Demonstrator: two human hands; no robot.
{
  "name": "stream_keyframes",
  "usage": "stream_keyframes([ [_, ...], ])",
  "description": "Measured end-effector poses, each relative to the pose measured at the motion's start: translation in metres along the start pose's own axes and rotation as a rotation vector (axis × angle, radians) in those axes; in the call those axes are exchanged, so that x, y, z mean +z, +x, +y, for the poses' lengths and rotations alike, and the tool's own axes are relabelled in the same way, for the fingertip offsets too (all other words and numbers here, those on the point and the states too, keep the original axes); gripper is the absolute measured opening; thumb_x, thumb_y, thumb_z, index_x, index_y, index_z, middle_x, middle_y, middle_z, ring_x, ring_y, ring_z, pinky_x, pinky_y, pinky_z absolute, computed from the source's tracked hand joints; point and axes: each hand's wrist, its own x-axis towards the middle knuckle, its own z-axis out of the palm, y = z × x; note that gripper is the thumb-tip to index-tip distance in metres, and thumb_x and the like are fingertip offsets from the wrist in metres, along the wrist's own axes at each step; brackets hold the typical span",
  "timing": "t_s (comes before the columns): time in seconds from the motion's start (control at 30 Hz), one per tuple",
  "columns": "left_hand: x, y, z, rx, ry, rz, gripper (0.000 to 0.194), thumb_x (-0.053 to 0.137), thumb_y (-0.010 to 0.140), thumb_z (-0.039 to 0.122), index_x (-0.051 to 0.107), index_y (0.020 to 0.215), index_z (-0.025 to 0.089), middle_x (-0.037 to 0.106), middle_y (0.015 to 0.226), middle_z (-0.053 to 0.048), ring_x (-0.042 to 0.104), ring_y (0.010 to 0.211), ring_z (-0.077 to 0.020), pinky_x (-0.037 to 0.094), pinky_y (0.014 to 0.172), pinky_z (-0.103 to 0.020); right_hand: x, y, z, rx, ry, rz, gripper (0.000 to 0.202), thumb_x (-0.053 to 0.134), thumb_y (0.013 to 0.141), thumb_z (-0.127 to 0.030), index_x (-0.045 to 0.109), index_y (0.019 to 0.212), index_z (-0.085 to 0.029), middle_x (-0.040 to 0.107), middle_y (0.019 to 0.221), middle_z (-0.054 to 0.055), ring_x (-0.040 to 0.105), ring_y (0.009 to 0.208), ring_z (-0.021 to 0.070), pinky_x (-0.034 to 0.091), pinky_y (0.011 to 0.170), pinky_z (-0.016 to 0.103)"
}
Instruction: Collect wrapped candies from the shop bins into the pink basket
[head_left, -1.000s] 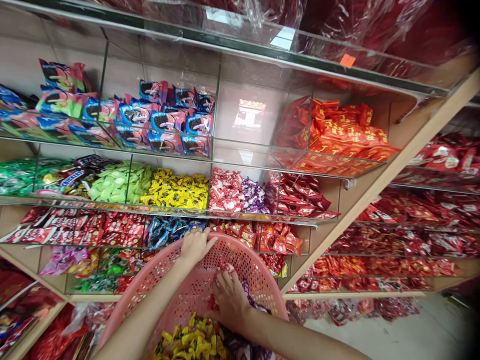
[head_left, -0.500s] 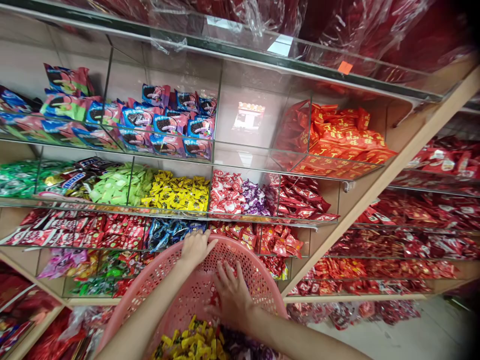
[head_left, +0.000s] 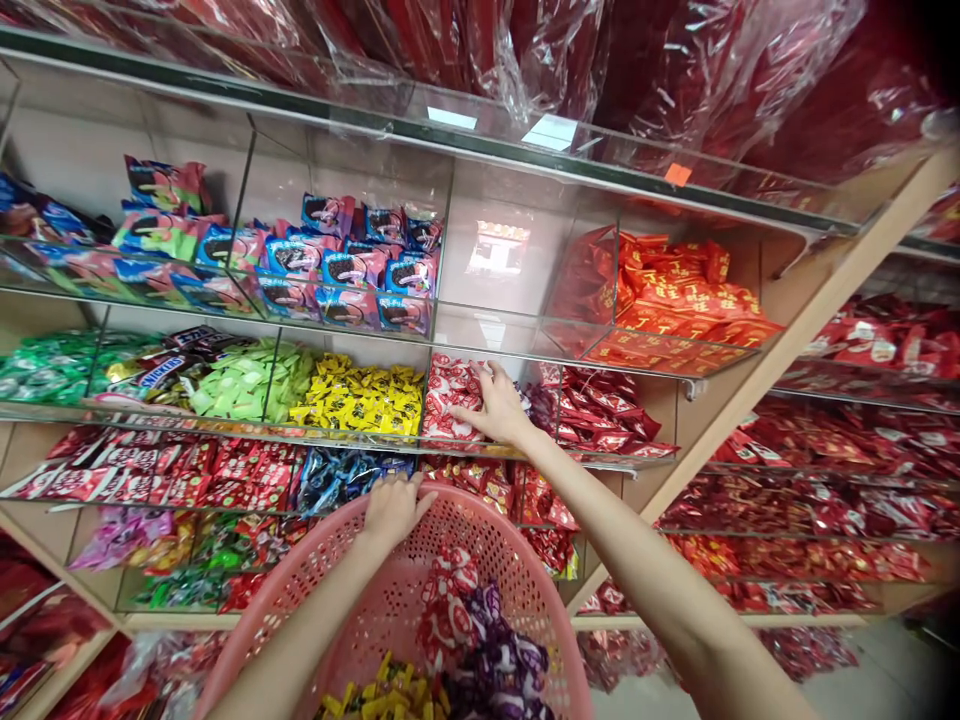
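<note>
My left hand (head_left: 393, 510) is closed over the far rim of a pink perforated plastic basket (head_left: 259, 600). Inside it lie yellow-wrapped candies (head_left: 382, 692), red-and-white candies (head_left: 448, 605) and purple-and-white candies (head_left: 502, 655) in separate heaps. Up at the shelf, my right hand (head_left: 499, 405) is at the right side of a pile of red-and-white wrapped candies (head_left: 448, 395). Its thumb and fingers are apart, and I see nothing held in them. Purple-wrapped candies in the bin beside it are mostly hidden behind this hand.
Low glass panels front the shelf bins. Yellow candies (head_left: 367, 398) lie left of the right hand, dark red packets (head_left: 607, 410) right of it. Above runs a glass shelf with blue biscuit packs (head_left: 352, 265) and orange-red packets (head_left: 675, 290). A slanting wooden post (head_left: 817, 320) stands at right.
My right hand has come out of the basket and moved up to the shelf bin. The red-and-white candies in the basket now show. My left hand stays on the rim.
</note>
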Motion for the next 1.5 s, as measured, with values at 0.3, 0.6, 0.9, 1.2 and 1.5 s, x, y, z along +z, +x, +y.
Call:
stream_keyframes([
  [0.3,0.003,0.0,-0.001,-0.003,-0.017,0.027,0.053,0.025,0.085,0.055,0.056,0.108,0.019,0.063,0.097,-0.013,0.057,0.094,-0.0245,0.039,0.081,-0.036,0.019,0.038,-0.013,0.02,0.051,-0.249,0.103,0.057,0.059,-0.071,0.011,0.14,-0.028,0.003,0.148,0.014,-0.002,0.134,0.038,0.015,0.099,0.062],
  [0.6,0.004,0.001,-0.002,0.001,0.014,0.021,0.048,0.026,0.086,0.05,0.055,0.109,0.019,0.063,0.096,-0.012,0.058,0.091,-0.0235,0.04,0.079,-0.035,0.023,0.041,-0.013,-0.068,0.015,-0.249,0.084,0.054,0.066,-0.065,0.031,0.134,-0.023,0.032,0.138,0.014,0.025,0.127,0.0327,0.027,0.096,0.058],
  [0.9,0.005,0.0,-0.003,0.008,-0.001,0.032,0.053,0.024,0.086,0.054,0.055,0.11,0.018,0.063,0.097,-0.013,0.057,0.093,-0.0251,0.039,0.079,-0.037,0.03,0.042,-0.008,-0.111,0.069,-0.121,0.081,0.062,0.06,-0.062,0.04,0.124,-0.018,0.043,0.126,0.015,0.037,0.116,0.031,0.034,0.091,0.048],
  [1.2,0.005,0.001,-0.003,0.022,0.003,0.035,0.055,0.023,0.086,0.055,0.056,0.109,0.017,0.063,0.096,-0.013,0.056,0.097,-0.0265,0.04,0.08,-0.037,0.035,0.041,0.001,-0.147,0.146,-0.05,0.075,0.064,0.061,-0.059,0.042,0.12,-0.019,0.046,0.121,0.012,0.042,0.112,0.0284,0.034,0.091,0.044],
  [1.5,0.006,0.001,-0.004,0.024,-0.004,0.044,0.056,0.022,0.085,0.056,0.056,0.108,0.017,0.063,0.096,-0.013,0.057,0.093,-0.0252,0.04,0.079,-0.036,0.032,0.038,0.005,-0.154,0.143,-0.006,0.075,0.063,0.059,-0.063,0.044,0.118,-0.021,0.049,0.118,0.011,0.044,0.107,0.0289,0.034,0.088,0.047],
])
